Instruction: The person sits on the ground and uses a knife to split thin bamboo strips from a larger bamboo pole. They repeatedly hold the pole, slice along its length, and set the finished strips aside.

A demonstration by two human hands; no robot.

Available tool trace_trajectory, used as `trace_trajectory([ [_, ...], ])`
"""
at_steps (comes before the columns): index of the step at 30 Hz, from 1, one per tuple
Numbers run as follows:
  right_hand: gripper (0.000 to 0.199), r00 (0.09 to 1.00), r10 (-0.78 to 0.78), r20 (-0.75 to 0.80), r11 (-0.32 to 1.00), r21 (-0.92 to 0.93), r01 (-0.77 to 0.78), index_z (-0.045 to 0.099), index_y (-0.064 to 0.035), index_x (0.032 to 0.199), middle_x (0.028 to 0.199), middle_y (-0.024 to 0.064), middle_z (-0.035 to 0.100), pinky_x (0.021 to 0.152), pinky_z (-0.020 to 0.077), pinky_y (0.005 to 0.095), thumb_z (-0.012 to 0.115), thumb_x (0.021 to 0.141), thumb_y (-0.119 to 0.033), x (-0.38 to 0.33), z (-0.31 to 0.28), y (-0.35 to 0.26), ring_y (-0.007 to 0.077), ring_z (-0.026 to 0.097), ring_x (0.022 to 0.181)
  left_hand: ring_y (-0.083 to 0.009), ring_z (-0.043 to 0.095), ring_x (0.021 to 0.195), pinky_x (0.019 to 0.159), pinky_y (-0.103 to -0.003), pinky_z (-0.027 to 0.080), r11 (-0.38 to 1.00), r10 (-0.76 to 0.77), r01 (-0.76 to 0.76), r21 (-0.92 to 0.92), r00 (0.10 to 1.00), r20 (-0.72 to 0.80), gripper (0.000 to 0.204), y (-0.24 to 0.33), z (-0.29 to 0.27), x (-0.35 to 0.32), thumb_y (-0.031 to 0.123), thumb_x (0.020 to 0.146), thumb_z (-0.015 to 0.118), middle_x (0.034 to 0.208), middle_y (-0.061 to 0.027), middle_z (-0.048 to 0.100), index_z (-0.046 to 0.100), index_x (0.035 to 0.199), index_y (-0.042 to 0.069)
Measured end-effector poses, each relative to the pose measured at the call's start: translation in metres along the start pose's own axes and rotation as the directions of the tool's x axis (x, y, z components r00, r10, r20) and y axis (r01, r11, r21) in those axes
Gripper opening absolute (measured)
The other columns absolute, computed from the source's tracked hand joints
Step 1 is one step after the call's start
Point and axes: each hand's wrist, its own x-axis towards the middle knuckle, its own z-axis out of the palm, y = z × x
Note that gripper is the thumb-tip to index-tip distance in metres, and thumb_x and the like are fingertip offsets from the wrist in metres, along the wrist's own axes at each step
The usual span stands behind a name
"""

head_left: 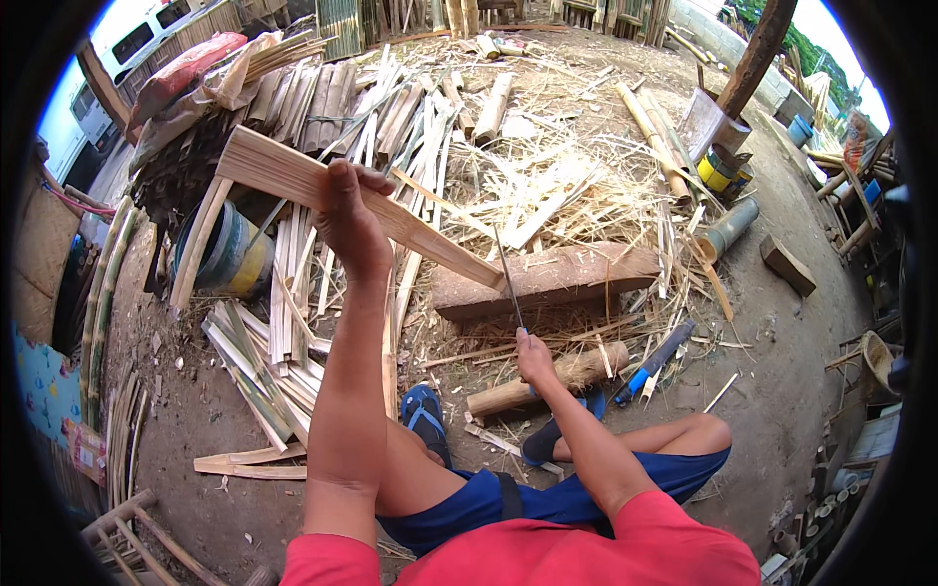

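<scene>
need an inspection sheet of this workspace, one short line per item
surface: bare ground, a wooden block lying on it
job's things: pale wide slat, lower end at the block; thin-bladed knife at that end, contact unclear
clutter: shavings beyond the block; log and blue-handled tool nearer
hands: left hand grips the slat; right hand grips the knife
cables: thin pink line far left, perhaps a cord; too small to tell
surroundings: bucket left, wooden post upper right
</scene>
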Motion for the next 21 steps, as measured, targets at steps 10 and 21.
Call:
trace_trajectory([
  [10, 0.042, 0.837, -0.546, 0.031, 0.822, 0.21, 0.529, 0.05, -0.006, 0.088, 0.062, -0.0004, 0.044, 0.05, 0.0385, 0.0298, 0.043, 0.107, -0.043, -0.072, -0.071, -0.074, 0.009, 0.045, 0.057, -0.0191, 0.063, 0.062, 0.064, -0.035, 0.054, 0.882, -0.084, 0.313, -0.351, 0.839, 0.538, 0.036, -0.006, 0.01, -0.01, 0.04, 0.097, 0.064, 0.066, -0.0069, 0.06, 0.058, 0.081, 0.008],
  [21, 0.047, 0.938, -0.347, -0.019, 0.925, 0.159, 0.345, 0.051, -0.0052, 0.083, 0.06, 0.004, 0.047, 0.052, 0.0397, 0.0336, 0.044, 0.105, -0.046, -0.04, -0.056, -0.056, 0.014, 0.046, 0.055, -0.0162, 0.063, 0.059, 0.061, -0.032, 0.053, 0.92, -0.083, 0.236, -0.314, 0.898, 0.432, 0.031, -0.001, 0.02, -0.018, 0.035, 0.098, 0.065, 0.065, -0.0049, 0.061, 0.061, 0.083, 0.008],
])
